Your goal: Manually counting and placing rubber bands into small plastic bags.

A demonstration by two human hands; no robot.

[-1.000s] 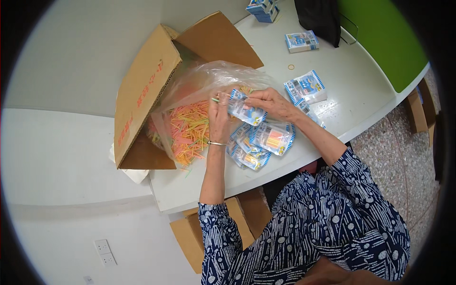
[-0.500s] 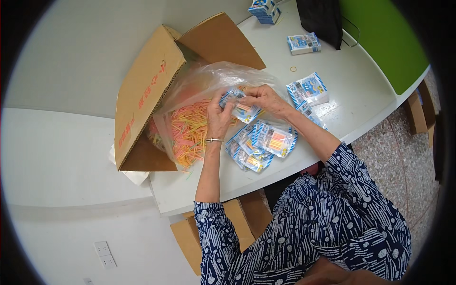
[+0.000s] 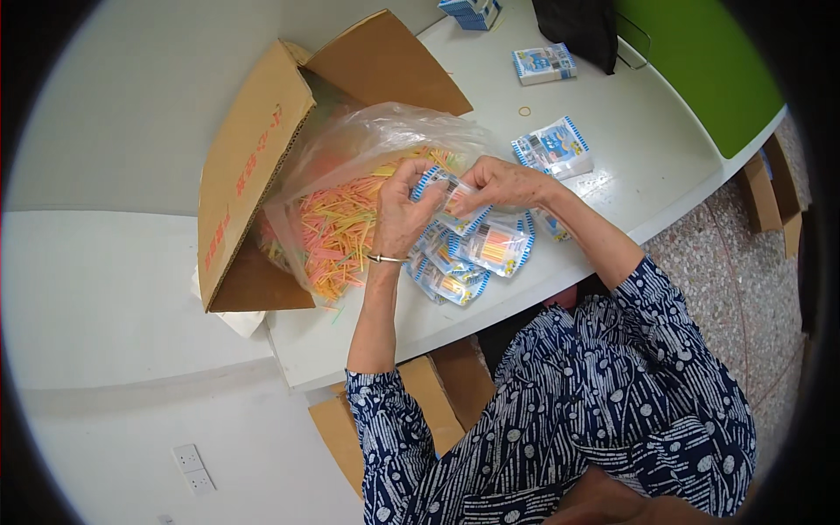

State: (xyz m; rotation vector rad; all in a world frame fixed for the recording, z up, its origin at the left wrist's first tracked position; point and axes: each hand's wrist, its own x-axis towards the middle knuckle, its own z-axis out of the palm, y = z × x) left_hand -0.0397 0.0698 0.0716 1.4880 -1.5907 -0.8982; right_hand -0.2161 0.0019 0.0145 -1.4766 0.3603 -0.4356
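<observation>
Both hands work one small clear packet (image 3: pixel 444 194) with a blue-and-white striped edge, held above the desk (image 3: pixel 630 175) just in front of the open plastic bag (image 3: pixel 376 157). The left hand (image 3: pixel 398 214) grasps the packet's near end, thumb and fingers closed on it; the right hand (image 3: pixel 500 184) pinches the opposite end, fingers likewise clenched on the film. The packet sits between the two sets of fingertips, tilted, with coloured sticks faintly visible inside; whether its mouth is open cannot be told. Directly below the fingers lies a pile of filled packets (image 3: pixel 468 258), touching one another. Beyond the left fingers, inside the bag, lies a loose heap of orange, yellow and green sticks (image 3: pixel 337 232); the bag rests in a tipped cardboard box (image 3: pixel 254 157). Past the right fingers, further packets (image 3: pixel 553 149) lie apart on the desk. Judgement: the step is best done by keeping the grip at the packet's edges, not on its contents, holding the film taut between the hands, and keeping it over the pile so that any slipped stick falls on the desk, not the floor.
</observation>
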